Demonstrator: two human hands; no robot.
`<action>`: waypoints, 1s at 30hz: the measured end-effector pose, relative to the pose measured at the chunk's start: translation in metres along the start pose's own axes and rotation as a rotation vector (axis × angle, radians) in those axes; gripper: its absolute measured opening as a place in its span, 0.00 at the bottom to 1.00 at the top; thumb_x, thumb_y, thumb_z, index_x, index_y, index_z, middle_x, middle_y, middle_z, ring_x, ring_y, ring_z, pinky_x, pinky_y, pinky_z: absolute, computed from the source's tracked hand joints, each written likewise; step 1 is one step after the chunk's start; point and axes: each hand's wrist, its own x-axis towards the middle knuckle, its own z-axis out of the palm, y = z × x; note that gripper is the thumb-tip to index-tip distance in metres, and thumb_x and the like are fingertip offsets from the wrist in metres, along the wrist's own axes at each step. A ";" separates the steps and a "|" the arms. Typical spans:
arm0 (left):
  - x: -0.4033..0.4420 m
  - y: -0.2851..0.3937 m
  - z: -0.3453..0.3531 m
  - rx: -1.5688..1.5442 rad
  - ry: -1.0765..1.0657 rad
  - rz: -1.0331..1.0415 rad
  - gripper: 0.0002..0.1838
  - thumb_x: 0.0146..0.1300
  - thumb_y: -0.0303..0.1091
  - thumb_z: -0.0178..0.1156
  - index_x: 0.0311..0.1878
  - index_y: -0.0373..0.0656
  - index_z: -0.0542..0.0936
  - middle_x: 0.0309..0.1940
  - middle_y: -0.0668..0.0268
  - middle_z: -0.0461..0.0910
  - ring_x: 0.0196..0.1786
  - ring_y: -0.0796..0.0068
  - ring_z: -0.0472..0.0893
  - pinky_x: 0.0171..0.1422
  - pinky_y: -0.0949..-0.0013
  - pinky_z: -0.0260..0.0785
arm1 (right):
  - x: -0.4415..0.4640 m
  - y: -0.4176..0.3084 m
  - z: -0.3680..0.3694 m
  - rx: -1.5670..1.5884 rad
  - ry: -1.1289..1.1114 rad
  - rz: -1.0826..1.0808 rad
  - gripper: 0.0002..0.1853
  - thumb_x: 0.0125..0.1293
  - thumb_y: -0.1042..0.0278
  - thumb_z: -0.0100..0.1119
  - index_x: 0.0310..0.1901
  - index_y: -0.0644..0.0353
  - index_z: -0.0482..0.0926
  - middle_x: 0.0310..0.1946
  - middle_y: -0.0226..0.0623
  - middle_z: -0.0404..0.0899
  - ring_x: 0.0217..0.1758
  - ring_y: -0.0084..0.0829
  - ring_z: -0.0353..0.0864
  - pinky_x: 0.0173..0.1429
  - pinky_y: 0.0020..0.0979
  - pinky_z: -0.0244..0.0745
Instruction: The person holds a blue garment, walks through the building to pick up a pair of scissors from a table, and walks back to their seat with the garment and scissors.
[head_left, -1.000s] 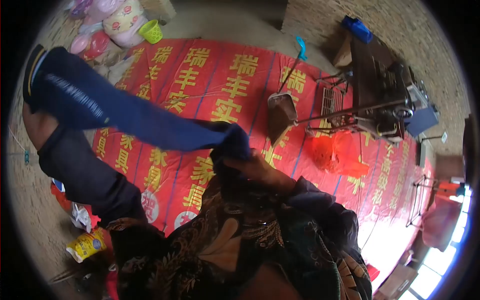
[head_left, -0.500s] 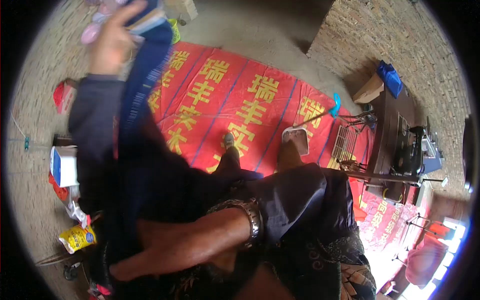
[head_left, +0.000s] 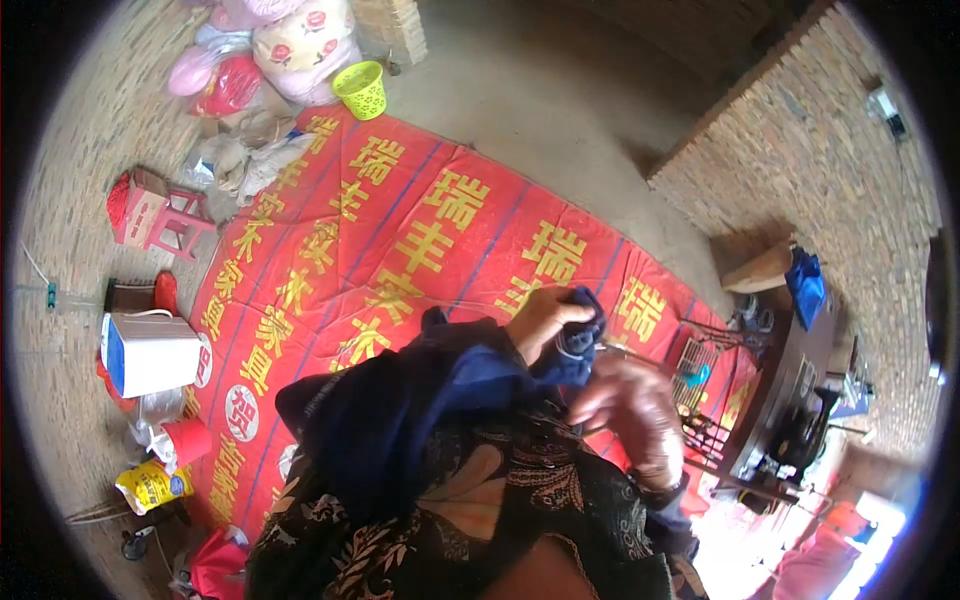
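Note:
A navy garment [head_left: 375,425] is bunched in front of my body, draped to the left over my patterned dark clothing. My left hand [head_left: 543,318] grips a gathered end of it, which has pale lines on it. Just to the right is my right hand [head_left: 635,415], blurred, its loosely bent fingers apart and pointing at the held end. Whether those fingertips touch the fabric I cannot tell.
A red sheet with yellow characters [head_left: 480,235] covers the floor. To the right stands a sewing machine table [head_left: 790,350]. On the left are a white box [head_left: 155,355], a pink stool [head_left: 165,215] and a yellow-green basket [head_left: 360,90]. Bundles [head_left: 305,50] lie behind.
My left hand has come down from the upper left to the middle with the navy garment. My right hand has moved from the lower left to beside it. The view has shifted.

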 end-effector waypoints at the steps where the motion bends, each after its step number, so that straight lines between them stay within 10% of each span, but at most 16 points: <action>1: 0.009 0.014 -0.009 -0.016 0.070 0.016 0.08 0.59 0.28 0.61 0.40 0.36 0.80 0.29 0.67 0.80 0.33 0.77 0.80 0.39 0.73 0.72 | 0.008 0.007 -0.027 0.099 0.135 -0.033 0.27 0.72 0.51 0.48 0.58 0.69 0.70 0.33 0.42 0.82 0.35 0.32 0.81 0.38 0.26 0.78; 4: 0.042 0.041 -0.028 -0.152 0.188 0.024 0.10 0.61 0.27 0.58 0.44 0.33 0.79 0.33 0.63 0.82 0.35 0.76 0.82 0.42 0.72 0.74 | 0.045 0.023 -0.092 0.166 0.490 -0.101 0.24 0.72 0.55 0.48 0.60 0.65 0.68 0.39 0.41 0.80 0.41 0.30 0.80 0.40 0.22 0.73; 9: 0.120 0.098 -0.040 -0.259 0.165 0.102 0.11 0.63 0.30 0.56 0.45 0.33 0.77 0.36 0.56 0.82 0.38 0.66 0.83 0.45 0.64 0.76 | 0.126 0.027 -0.179 -0.001 0.346 -0.006 0.20 0.67 0.78 0.50 0.61 0.66 0.68 0.48 0.42 0.78 0.46 0.28 0.78 0.50 0.23 0.73; 20: 0.252 0.245 -0.018 -0.357 0.196 0.215 0.10 0.66 0.34 0.51 0.39 0.36 0.74 0.30 0.61 0.77 0.34 0.68 0.79 0.43 0.65 0.72 | 0.353 -0.141 -0.239 -0.598 0.037 -0.095 0.17 0.72 0.73 0.43 0.58 0.72 0.69 0.42 0.43 0.80 0.49 0.33 0.82 0.53 0.28 0.77; 25: 0.325 0.278 -0.060 0.135 0.441 0.358 0.12 0.68 0.37 0.49 0.40 0.36 0.74 0.31 0.61 0.77 0.33 0.70 0.78 0.42 0.67 0.71 | 0.475 -0.169 -0.213 -0.004 0.005 0.031 0.19 0.74 0.66 0.45 0.58 0.72 0.70 0.43 0.44 0.81 0.47 0.33 0.82 0.55 0.29 0.77; 30: 0.383 0.359 -0.101 -0.449 0.331 0.144 0.11 0.64 0.35 0.57 0.42 0.35 0.77 0.35 0.60 0.80 0.39 0.66 0.81 0.46 0.65 0.74 | 0.586 -0.188 -0.177 -0.081 -0.263 0.303 0.23 0.72 0.59 0.49 0.59 0.71 0.70 0.42 0.45 0.82 0.45 0.33 0.82 0.54 0.31 0.75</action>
